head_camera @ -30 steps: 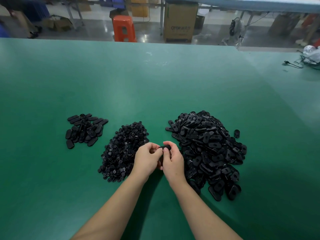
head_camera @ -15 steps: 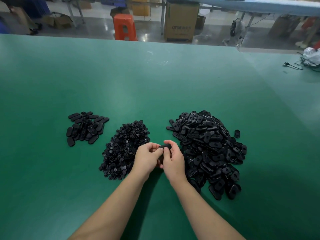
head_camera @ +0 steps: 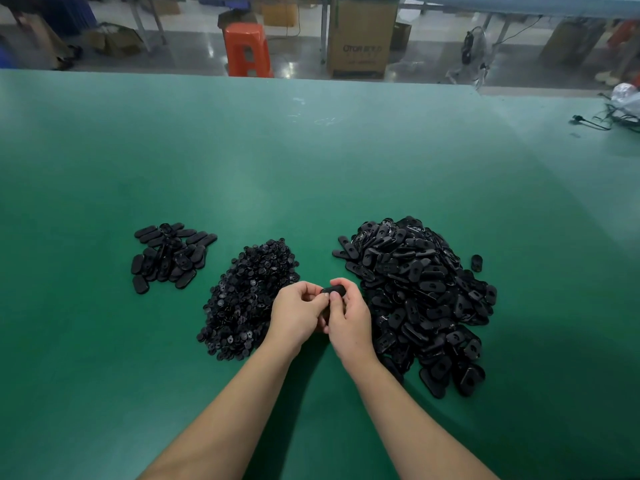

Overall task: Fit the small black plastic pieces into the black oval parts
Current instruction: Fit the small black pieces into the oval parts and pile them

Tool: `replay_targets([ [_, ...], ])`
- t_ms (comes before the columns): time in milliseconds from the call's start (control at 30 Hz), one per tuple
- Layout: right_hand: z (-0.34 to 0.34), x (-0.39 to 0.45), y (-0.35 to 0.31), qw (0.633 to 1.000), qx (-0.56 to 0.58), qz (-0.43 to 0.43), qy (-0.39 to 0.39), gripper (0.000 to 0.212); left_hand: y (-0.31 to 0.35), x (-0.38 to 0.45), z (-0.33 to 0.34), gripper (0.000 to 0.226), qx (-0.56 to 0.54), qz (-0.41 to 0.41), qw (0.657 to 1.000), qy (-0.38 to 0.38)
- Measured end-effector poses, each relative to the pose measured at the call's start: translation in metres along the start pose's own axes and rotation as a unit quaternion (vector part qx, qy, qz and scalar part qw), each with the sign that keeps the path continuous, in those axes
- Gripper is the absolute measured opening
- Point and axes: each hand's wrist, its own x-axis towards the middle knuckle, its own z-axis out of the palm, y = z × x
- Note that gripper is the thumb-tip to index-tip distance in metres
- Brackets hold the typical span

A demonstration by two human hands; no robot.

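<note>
Both hands met above the green table (head_camera: 311,168), close in front of the person and between two heaps of black parts. The left hand (head_camera: 296,315) and the right hand (head_camera: 349,318) touched each other, and together they grasped one black oval part (head_camera: 333,291), which showed only as a dark edge above the fingertips. The fingers of both hands were curled around it, with the thumbs pressing near its top. Whether a small piece already sat inside this part could not be seen, because the fingers covered it. Just left of the left hand lay the heap of small black plastic pieces (head_camera: 247,299), partly hidden by that hand. On the right side lay the big pile of oval parts (head_camera: 419,299), just beside the right hand. One single oval part (head_camera: 476,263) lay apart at the right edge of this pile. Farther to the left, well apart from the hands, a smaller group of oval parts (head_camera: 169,256) lay flat on the table. Behind the table stood an orange plastic stool (head_camera: 246,50) and a cardboard box (head_camera: 362,36) on the floor.
</note>
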Motion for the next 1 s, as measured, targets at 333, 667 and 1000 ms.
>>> replay_targets([
  [333, 0.001, 0.0, 0.0, 1.0, 0.02, 0.02, -0.014, 0.024, 0.0, 0.001, -0.004, 0.011, -0.038, -0.038, 0.998, -0.02],
  [667, 0.001, -0.001, 0.0, 0.999, 0.027, 0.01, -0.02, 0.03, 0.001, 0.001, -0.008, 0.007, -0.052, -0.042, 0.997, -0.025],
  [1000, 0.001, -0.002, 0.001, 1.0, 0.0, -0.015, -0.015, 0.024, 0.0, 0.001, -0.013, 0.011, -0.048, -0.033, 0.998, -0.035],
])
